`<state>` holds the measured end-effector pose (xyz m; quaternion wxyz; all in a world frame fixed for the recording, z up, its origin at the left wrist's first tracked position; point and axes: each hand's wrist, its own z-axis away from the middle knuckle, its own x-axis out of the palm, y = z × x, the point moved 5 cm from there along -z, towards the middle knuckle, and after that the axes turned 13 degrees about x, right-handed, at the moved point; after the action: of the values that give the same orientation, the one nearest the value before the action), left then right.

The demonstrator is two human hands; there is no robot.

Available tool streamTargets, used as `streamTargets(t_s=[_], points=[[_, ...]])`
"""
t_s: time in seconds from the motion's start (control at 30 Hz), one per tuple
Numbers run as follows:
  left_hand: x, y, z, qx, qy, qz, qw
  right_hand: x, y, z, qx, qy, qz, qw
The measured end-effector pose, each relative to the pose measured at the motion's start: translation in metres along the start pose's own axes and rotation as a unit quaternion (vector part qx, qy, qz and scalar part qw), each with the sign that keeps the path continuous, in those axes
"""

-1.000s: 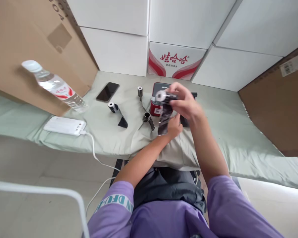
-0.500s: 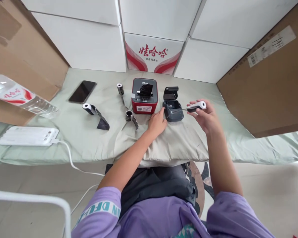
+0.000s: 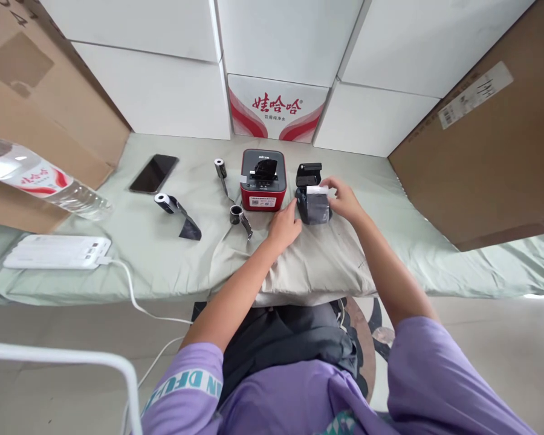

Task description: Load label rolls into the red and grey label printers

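My right hand (image 3: 343,199) pinches the right end of a white paper roll (image 3: 317,190) at the open compartment of a small black label printer (image 3: 301,210). The roll's dark loose strip (image 3: 318,209) hangs over the printer's front. Behind it, the hinged lid (image 3: 309,169) stands raised. My left hand (image 3: 284,229) rests on the cloth with its index finger stretched against the printer's left side; its other fingers are partly hidden. To the left of the printer stands a red and black printer (image 3: 260,202), a dark strip sticking out of its top.
Several other rolls lie left: a white-ended roll (image 3: 164,203), a small roll (image 3: 220,168) and a black-rimmed roll (image 3: 236,214). Farther left are a phone (image 3: 154,173), a power bank (image 3: 57,252) and a water bottle (image 3: 45,178). Cardboard boxes (image 3: 494,151) flank the cloth-covered surface (image 3: 236,272).
My right hand has moved left with the paper roll, from beside the black printer to its open compartment. The strip now drapes over the front. My left hand has stayed by the printer.
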<state>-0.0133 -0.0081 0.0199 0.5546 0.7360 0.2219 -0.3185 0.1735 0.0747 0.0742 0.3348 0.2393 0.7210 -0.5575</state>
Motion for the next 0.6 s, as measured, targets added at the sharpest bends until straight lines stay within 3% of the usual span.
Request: streamTargets(t_s=[0.13, 0.3, 0.43, 0.6], points=[[0.0, 0.001, -0.001, 0.003, -0.002, -0.006, 1.0, 0.011, -0.001, -0.018, -0.008, -0.034, 0.041, 0.999], [-0.002, 0.003, 0.0, -0.001, -0.006, -0.01, 1.0, 0.01, 0.003, -0.027, 0.021, -0.02, 0.113, 0.993], [-0.003, 0.005, 0.001, -0.003, -0.008, -0.005, 1.0, 0.002, 0.003, -0.023, 0.028, -0.034, 0.08, 0.996], [-0.003, 0.005, 0.002, -0.003, -0.005, 0.005, 1.0, -0.011, -0.004, -0.009, 0.023, -0.009, 0.029, 0.999]])
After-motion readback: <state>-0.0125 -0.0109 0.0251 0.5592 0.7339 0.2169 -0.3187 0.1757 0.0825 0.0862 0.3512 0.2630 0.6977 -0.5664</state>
